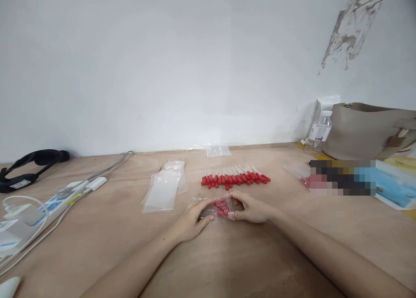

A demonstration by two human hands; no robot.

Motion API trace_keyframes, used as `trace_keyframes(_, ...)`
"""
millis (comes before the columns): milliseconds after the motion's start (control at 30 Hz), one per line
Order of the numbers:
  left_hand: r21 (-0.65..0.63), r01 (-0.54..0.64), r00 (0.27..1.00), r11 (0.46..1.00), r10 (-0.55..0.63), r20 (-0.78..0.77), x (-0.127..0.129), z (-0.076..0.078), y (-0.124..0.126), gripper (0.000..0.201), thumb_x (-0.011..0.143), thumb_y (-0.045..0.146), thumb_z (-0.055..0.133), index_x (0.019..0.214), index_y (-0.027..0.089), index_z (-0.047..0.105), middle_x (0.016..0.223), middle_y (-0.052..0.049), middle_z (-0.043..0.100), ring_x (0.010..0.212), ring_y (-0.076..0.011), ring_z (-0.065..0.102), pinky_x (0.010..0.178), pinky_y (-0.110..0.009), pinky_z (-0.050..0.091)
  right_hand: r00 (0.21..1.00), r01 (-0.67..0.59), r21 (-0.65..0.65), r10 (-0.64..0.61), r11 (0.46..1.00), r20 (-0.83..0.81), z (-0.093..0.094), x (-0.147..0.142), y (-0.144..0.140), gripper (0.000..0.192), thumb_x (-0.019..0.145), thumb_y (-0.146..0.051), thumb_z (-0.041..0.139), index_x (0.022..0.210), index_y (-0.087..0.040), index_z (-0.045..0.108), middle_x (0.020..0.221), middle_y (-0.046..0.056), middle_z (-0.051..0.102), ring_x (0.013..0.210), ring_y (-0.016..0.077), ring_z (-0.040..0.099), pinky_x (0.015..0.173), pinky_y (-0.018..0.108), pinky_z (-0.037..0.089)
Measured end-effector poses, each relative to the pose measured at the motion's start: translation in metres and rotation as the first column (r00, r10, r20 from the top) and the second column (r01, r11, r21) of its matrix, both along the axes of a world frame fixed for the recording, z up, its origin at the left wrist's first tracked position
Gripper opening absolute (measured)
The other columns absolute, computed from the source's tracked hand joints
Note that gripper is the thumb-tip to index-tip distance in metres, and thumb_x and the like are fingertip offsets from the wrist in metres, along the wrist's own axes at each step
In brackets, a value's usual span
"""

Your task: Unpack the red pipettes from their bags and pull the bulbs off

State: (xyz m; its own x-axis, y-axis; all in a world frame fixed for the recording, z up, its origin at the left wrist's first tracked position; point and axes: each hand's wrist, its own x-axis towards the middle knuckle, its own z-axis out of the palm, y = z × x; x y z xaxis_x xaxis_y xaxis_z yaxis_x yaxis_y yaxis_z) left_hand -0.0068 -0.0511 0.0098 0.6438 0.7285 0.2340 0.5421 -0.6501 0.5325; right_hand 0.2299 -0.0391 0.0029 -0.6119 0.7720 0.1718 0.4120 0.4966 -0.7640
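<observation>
A clear zip bag (212,209) with several red-tipped pieces in it lies between my two hands at the table's near middle. Its red-lined zip edge faces right. My left hand (191,222) curls around the left end, thumb along the near side. At the zip edge, my right hand (255,209) grips with thumb and fingers. Just beyond the hands lies a row of pale wooden sticks with red tips (234,178), tips toward me. Flat plastic zip bags (162,191) are stacked loosely to the left of the row.
At left are a power strip (53,204) with plugs and cables, and a black headset strap (35,165). Another small bag (218,151) lies by the wall. A plastic bottle (320,131), a grey-beige handbag (367,131) and a blue packet (394,187) occupy the right side.
</observation>
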Motion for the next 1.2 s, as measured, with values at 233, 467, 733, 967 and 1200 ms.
trace_keyframes(233,-0.011,0.009,0.999,1.000,-0.008,0.039,0.000,0.000,0.000,0.038,0.085,0.030,0.046,0.122,0.024,0.045,0.122,-0.004,0.052,0.110,-0.0197,0.049,0.094,-0.035,0.038,0.981,0.170,0.148,-0.181,0.974,0.066,-0.001,-0.010,-0.006,0.015,0.079,-0.032,0.049,0.081,-0.018,0.053,0.076,0.000,0.055,0.068,0.0124,0.047,0.064,0.025,0.034)
trace_keyframes(467,0.009,-0.006,0.997,1.000,0.005,0.081,0.001,0.000,-0.003,0.037,0.084,0.030,0.047,0.121,0.025,0.046,0.118,-0.003,0.055,0.106,-0.0189,0.052,0.091,-0.033,0.041,0.971,0.239,0.051,-0.239,0.970,0.002,0.000,-0.014,-0.011,0.024,0.068,-0.035,0.063,0.081,-0.018,0.053,0.078,-0.001,0.056,0.069,0.0119,0.048,0.060,0.022,0.035)
trace_keyframes(733,0.000,-0.013,0.998,1.000,0.013,0.067,-0.001,-0.002,-0.001,0.037,0.083,0.029,0.049,0.120,0.024,0.047,0.118,-0.003,0.055,0.106,-0.0189,0.051,0.092,-0.033,0.040,0.977,0.213,0.045,-0.211,0.976,-0.041,-0.004,-0.021,-0.012,0.015,0.075,-0.027,0.054,0.088,-0.019,0.050,0.081,0.000,0.059,0.069,0.0119,0.051,0.061,0.023,0.037)
trace_keyframes(967,-0.006,-0.042,0.997,0.999,0.042,0.064,-0.002,-0.006,0.000,0.036,0.083,0.031,0.050,0.119,0.023,0.048,0.118,-0.004,0.056,0.106,-0.0194,0.051,0.092,-0.034,0.040,0.931,0.232,0.286,-0.297,0.930,0.211,0.006,-0.015,-0.012,0.007,0.076,-0.023,0.050,0.072,-0.018,0.051,0.076,0.001,0.057,0.071,0.0141,0.048,0.068,0.029,0.032)
trace_keyframes(1200,-0.007,-0.037,0.998,0.999,0.038,0.059,-0.003,-0.005,-0.001,0.035,0.084,0.032,0.048,0.118,0.023,0.049,0.117,-0.004,0.056,0.106,-0.0195,0.052,0.092,-0.034,0.041,0.979,0.202,0.106,-0.203,0.974,-0.002,0.011,0.001,-0.006,0.019,0.078,-0.024,0.048,0.093,-0.019,0.057,0.089,0.004,0.060,0.075,0.0138,0.052,0.068,0.028,0.039)
